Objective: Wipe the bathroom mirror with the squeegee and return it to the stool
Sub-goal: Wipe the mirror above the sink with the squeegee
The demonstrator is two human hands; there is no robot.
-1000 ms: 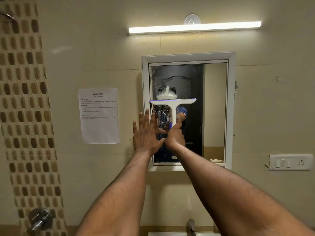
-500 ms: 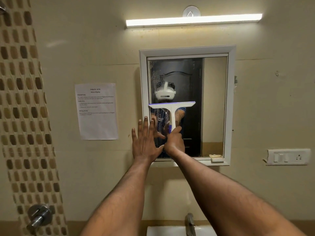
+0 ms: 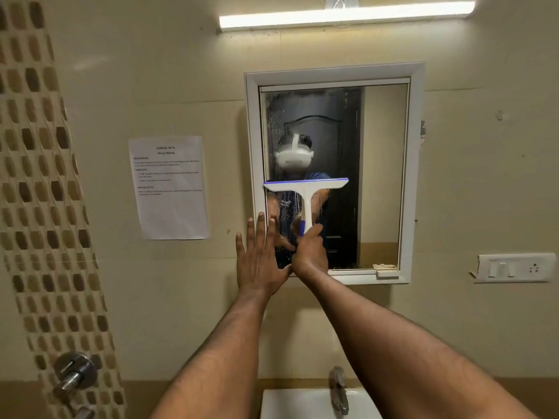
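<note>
A white squeegee (image 3: 306, 189) with a blue-edged blade lies flat against the left half of the bathroom mirror (image 3: 381, 176), blade level at mid height. My right hand (image 3: 310, 252) grips its handle from below. My left hand (image 3: 260, 258) is spread flat, fingers apart, on the white mirror frame (image 3: 252, 146) at the lower left corner, touching my right hand. Water drops streak the glass along its left edge and below the blade. The stool is not in view.
A white sink (image 3: 302, 403) with a metal tap (image 3: 338, 388) sits below the mirror. A paper notice (image 3: 169, 189) hangs left of the mirror, a switch plate (image 3: 514, 267) is on the right, a wall valve (image 3: 74, 371) at lower left, a tube light (image 3: 344, 16) above.
The squeegee has slid down the left side of the mirror in my right hand. My left hand has stayed on the frame's lower left corner. The view has tilted downward.
</note>
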